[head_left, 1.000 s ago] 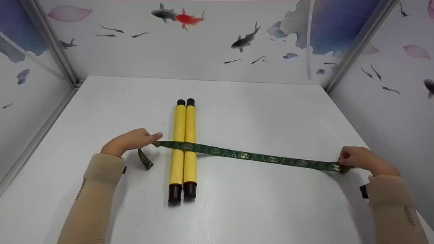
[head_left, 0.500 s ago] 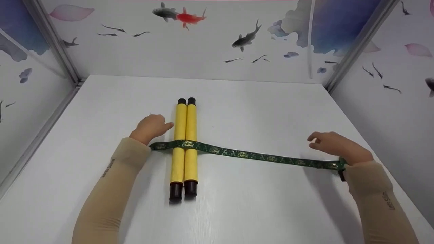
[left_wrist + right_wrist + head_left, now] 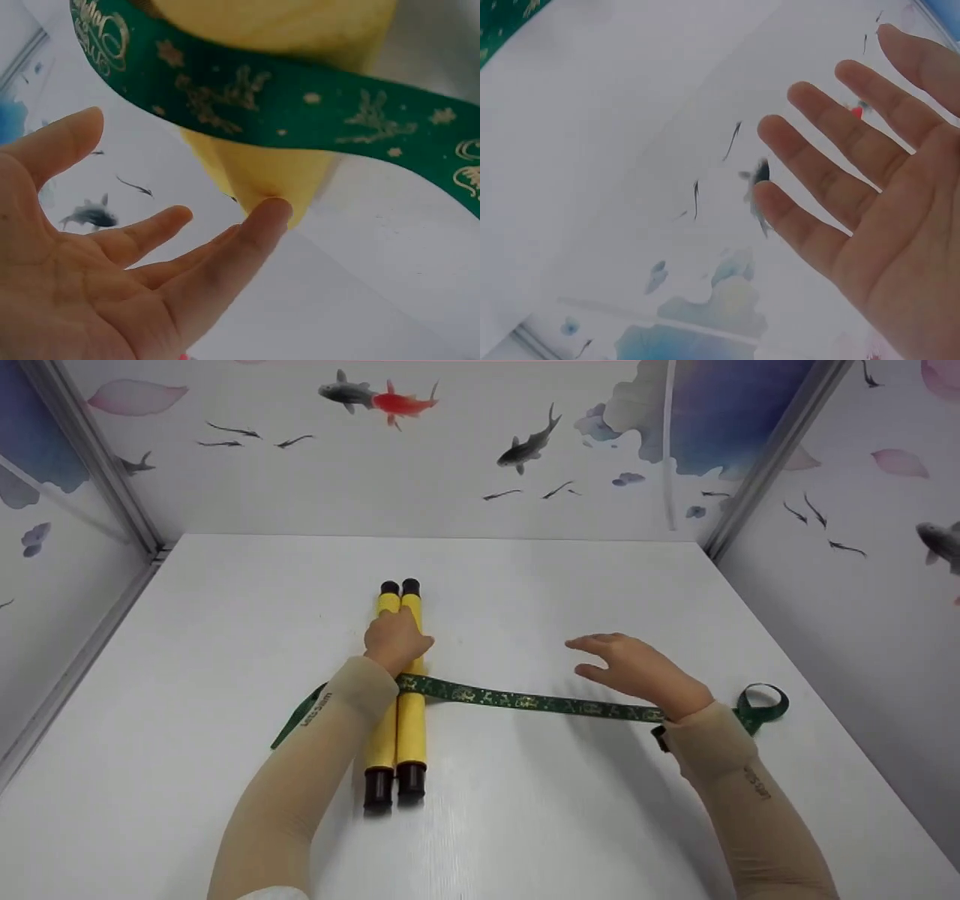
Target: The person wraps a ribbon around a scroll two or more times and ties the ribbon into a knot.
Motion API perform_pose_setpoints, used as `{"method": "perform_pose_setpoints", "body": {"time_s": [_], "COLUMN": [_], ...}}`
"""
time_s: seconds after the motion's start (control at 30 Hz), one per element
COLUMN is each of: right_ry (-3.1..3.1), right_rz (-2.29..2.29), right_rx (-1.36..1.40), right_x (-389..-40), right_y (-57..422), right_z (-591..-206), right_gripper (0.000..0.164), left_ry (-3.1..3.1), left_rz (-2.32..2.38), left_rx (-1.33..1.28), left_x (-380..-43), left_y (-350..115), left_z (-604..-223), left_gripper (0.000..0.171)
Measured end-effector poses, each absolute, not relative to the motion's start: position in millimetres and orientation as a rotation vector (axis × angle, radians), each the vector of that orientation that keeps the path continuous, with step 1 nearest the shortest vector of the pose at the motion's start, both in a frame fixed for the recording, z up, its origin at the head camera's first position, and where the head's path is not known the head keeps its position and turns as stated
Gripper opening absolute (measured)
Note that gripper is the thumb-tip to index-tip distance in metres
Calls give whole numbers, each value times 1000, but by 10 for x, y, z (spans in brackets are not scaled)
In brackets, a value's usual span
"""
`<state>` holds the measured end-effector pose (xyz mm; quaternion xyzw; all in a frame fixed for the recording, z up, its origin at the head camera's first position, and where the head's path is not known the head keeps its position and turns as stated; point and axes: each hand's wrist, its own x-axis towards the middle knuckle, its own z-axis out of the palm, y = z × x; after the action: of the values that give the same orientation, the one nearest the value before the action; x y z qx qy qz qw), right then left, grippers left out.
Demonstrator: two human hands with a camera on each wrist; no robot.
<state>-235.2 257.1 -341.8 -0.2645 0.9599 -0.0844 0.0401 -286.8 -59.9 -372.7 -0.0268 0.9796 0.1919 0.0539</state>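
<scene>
Two yellow rolls with black end caps, a left one (image 3: pixel 385 735) and a right one (image 3: pixel 412 731), lie side by side on the white table. A green ribbon with gold print (image 3: pixel 517 702) crosses over them and runs to the right. Above the rolls, beyond the ribbon, is my left hand (image 3: pixel 395 641). In the left wrist view its fingers are spread, and one fingertip overlaps a yellow roll (image 3: pixel 262 169); whether it touches cannot be told. My right hand (image 3: pixel 637 667) hovers over the ribbon's right part, fingers extended and holding nothing. Its sleeve hides some ribbon.
The ribbon's looped right end (image 3: pixel 763 703) stands up beyond the right sleeve. Its left end (image 3: pixel 296 720) shows beside the left sleeve. Walls printed with fish enclose the white table (image 3: pixel 525 825) at the back and sides.
Both hands have let go of the ribbon. My left hand has moved right, over the rolls. My right hand has come left and inward, and the ribbon now lies slack.
</scene>
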Motion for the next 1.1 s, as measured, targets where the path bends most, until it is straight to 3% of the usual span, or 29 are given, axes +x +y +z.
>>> {"method": "perform_pose_setpoints", "body": {"time_s": [0.17,0.3,0.53,0.83,1.1], "right_ry": [2937,2967,2942,2740,2563], "right_rz": [-271,-223,-275,-362,-597], "right_rx": [-806,-828,-814,-848,-508], "right_x": [-2457,-2560,-2820,-2966,-3037], "right_y": [2174,1749,1087,657,481], "right_z": [-3572,-3647,-3792,-3879,-3864], "right_gripper": [52,49,37,27,22], "left_ry": [2966,2934,2875,2797,2755], "left_rz": [606,655,705,765,809], "left_rx": [-133,-187,-218,-197,-233], "left_x": [-2829,-2815,-2819,-2780,-2837], "left_y": [-604,-624,-651,-748,-849], "left_z": [-3791,-3800,-3782,-3779,-3793], "left_gripper": [76,82,55,46,46]}}
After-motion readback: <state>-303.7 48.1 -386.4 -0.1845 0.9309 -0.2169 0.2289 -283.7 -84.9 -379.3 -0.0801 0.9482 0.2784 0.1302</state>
